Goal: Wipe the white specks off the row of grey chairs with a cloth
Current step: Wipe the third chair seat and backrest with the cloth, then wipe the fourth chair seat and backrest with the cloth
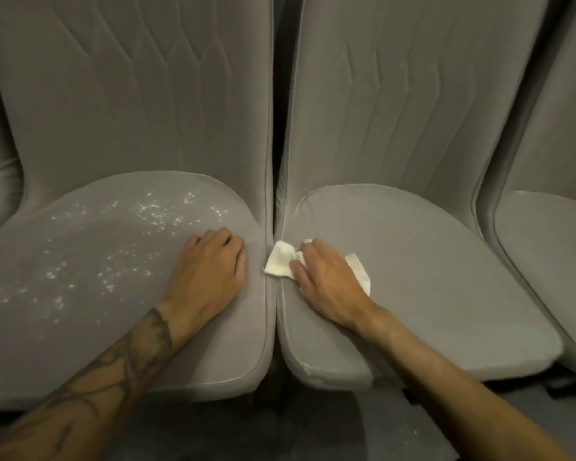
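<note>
At centre, 2 grey seats abut. I log my right hand (326,277) pressing the white cloth (281,262) flat on the right seat (446,277), at its left edge. My left hand (210,264), empty and curled, braces the left seat (80,327), where white specks (153,211) lie. No writing seen.

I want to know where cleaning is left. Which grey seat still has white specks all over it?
The seat under the left hand: white specks cover it. The seat with the cloth looks clean.

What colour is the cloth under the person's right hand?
White; the cloth shows clearly in the head view.
</note>
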`<move>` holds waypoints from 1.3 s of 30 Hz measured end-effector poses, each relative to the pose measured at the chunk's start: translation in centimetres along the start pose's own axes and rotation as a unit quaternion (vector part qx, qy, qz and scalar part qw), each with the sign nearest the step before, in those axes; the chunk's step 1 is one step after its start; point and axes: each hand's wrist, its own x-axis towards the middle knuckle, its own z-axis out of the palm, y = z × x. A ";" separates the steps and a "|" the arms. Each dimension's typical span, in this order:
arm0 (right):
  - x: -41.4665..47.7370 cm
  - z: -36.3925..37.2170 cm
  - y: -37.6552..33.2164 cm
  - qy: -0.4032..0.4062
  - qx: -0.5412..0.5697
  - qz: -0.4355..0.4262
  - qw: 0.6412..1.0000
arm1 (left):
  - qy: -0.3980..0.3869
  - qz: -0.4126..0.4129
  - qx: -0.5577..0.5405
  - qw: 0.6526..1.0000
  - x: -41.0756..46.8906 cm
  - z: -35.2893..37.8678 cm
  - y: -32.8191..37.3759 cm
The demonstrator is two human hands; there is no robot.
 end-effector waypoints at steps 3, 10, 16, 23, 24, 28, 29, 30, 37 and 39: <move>-5.0 0.9 -3.5 0.054 -0.038 0.011 0.998 | -0.017 0.025 -0.003 1.000 -0.2 -0.5 -0.4; -10.4 3.5 -8.8 0.126 -0.044 0.099 0.986 | -0.083 0.072 -0.037 0.993 -1.6 -1.6 -2.0; -12.5 -0.4 -2.1 0.202 -0.133 0.327 0.913 | -0.071 0.108 -0.077 0.989 -3.6 -3.0 -3.1; -10.3 6.0 -10.3 0.349 -0.040 0.375 0.858 | -0.045 0.138 -0.100 0.984 -5.3 -4.0 -3.5; -10.1 6.6 -11.4 0.346 -0.005 0.364 0.865 | -0.050 0.137 -0.100 0.984 -5.6 -3.9 -3.6; -10.1 6.8 -13.5 0.289 0.037 0.234 0.928 | -0.059 0.136 -0.089 0.985 -6.6 -4.0 -3.7; -10.3 6.3 -13.2 0.289 0.024 0.213 0.933 | -0.059 0.142 -0.088 0.984 -6.7 -4.0 -3.7; -10.8 6.0 -12.5 0.292 -0.003 0.207 0.934 | -0.060 0.149 -0.088 0.983 -6.9 -4.0 -3.7; -12.9 3.5 -7.5 0.411 0.023 0.455 0.790 | -0.051 0.163 -0.096 0.981 -8.2 -4.8 -6.2; -11.3 5.4 -10.6 0.446 0.023 0.447 0.775 | -0.050 0.151 -0.096 0.982 -8.7 -5.3 -7.5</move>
